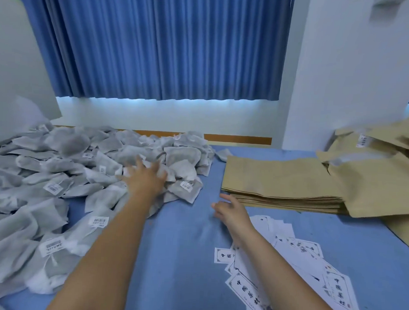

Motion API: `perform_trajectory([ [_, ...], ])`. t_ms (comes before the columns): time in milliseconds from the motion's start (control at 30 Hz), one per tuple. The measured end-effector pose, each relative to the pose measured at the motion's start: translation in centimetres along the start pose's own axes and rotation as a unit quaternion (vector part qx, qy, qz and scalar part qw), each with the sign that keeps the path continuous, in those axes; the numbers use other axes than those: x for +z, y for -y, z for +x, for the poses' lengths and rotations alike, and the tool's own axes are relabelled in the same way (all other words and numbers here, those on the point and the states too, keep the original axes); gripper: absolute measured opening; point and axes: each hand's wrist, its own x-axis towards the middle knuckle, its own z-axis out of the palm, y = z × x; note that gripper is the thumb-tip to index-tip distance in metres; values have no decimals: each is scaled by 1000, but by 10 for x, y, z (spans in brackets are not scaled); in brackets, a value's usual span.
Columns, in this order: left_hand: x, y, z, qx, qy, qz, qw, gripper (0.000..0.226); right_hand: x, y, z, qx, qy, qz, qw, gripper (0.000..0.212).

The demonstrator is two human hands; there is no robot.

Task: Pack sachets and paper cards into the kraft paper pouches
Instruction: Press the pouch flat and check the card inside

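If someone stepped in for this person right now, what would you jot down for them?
Left hand: open, fingers spread on the sachet pile.
Right hand: open, empty, just short of the flat stack of kraft pouches.
Paper cards lie scattered by the right forearm.
More pouches heaped far right; filled or not, cannot tell.
Nothing picked up yet; sachets and a card still to go in.

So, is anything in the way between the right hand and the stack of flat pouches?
Nothing visible. The right hand is over bare blue cloth, just short of the near corner of the pouch stack; the paper cards lie behind it, nearer the person.
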Motion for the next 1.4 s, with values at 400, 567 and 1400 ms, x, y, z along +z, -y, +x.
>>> perform_trajectory([
  [400, 29, 6, -52, 273, 118, -131, 946, 43, 23, 10, 45, -92, 51, -163, 981, 89],
  [567, 19, 32, -51, 18, -83, -11, 996, 55, 29, -1, 40, -106, 5, -318, 942, 74],
  [1400, 46, -66, 130, 145, 64, -183, 970, 57, 62, 33, 192, -85, 72, -398, 911, 86],
])
